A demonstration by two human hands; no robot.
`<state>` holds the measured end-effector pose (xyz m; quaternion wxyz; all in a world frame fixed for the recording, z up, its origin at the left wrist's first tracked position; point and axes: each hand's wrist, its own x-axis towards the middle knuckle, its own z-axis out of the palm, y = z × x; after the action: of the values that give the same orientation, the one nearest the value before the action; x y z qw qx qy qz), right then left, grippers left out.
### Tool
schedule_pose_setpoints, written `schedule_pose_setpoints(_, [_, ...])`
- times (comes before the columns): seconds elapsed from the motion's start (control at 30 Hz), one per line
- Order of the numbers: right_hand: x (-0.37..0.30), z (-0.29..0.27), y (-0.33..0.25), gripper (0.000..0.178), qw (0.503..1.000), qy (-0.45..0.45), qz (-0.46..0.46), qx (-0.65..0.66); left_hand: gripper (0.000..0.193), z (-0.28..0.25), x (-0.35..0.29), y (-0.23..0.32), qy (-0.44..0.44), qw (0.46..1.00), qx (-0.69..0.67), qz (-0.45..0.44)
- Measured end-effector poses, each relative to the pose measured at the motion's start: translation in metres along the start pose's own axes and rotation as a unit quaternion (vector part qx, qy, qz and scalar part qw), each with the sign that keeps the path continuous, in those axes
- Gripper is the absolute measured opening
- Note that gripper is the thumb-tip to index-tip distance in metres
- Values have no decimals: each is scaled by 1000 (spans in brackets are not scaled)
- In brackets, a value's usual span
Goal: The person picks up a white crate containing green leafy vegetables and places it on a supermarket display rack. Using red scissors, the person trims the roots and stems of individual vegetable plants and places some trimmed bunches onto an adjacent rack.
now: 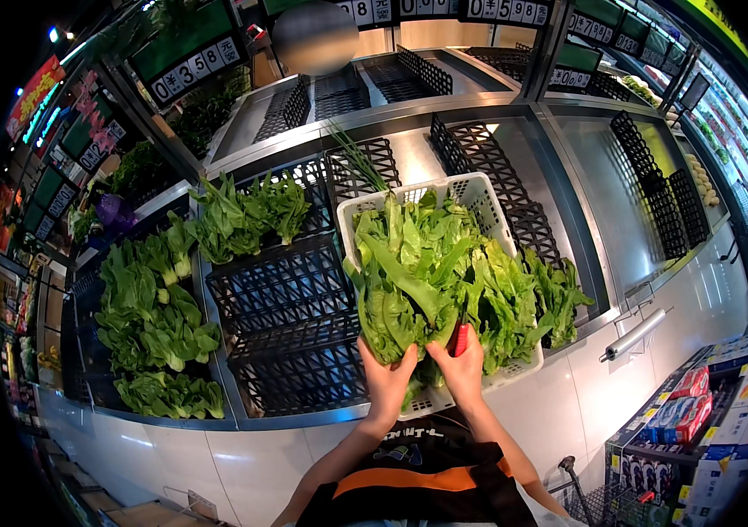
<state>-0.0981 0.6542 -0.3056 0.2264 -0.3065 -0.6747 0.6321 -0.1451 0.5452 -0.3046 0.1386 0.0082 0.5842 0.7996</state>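
A white plastic basket [347,211] heaped with green leaf lettuce [498,303] rests on the display stand in front of me. My left hand [386,378] grips a bunch of the lettuce [391,294] low at its stem end, with the leaves pointing away from me. Close by, my right hand [460,367] is closed around a red-handled knife [462,339], its thumb at the base of the same bunch. Leaves hide most of the blade. The fingers under the bunch are partly hidden.
Black slatted racks [281,290] line the metal display bays. Leafy greens [158,312] lie at the left, with more bunches [246,215] behind. Long green stalks [358,158] lie beyond the basket. A film roll [635,335] hangs at the right, above a cart [598,505] and stacked boxes [681,408].
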Motion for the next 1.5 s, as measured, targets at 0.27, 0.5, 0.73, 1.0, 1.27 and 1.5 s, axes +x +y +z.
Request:
schedule_pose_setpoints(0.27, [6, 5, 1, 15, 999, 8, 36, 27, 62, -2, -3, -10, 23, 999, 33, -17])
schedule_pose_setpoints(0.5, [5, 12, 16, 10, 971, 30, 117, 208, 53, -8, -5, -8, 26, 988, -61, -138])
schedule_pose_setpoints(0.73, [10, 6, 26, 14, 879, 25, 262, 397, 45, -14, 1, -16, 10, 978, -113, -176])
schedule_pose_setpoints(1.0, [13, 4, 16, 15, 781, -10, 358, 512, 48, -27, 15, -29, -24, 953, -202, -224])
schedule_pose_setpoints(1.27, [27, -14, 2, 14, 838, 49, 260, 477, 46, -1, 9, -15, 7, 952, -221, -213])
schedule_pose_setpoints(1.5, [86, -112, -7, 16, 911, 173, 97, 362, 49, -45, 37, 0, -8, 949, -256, -181])
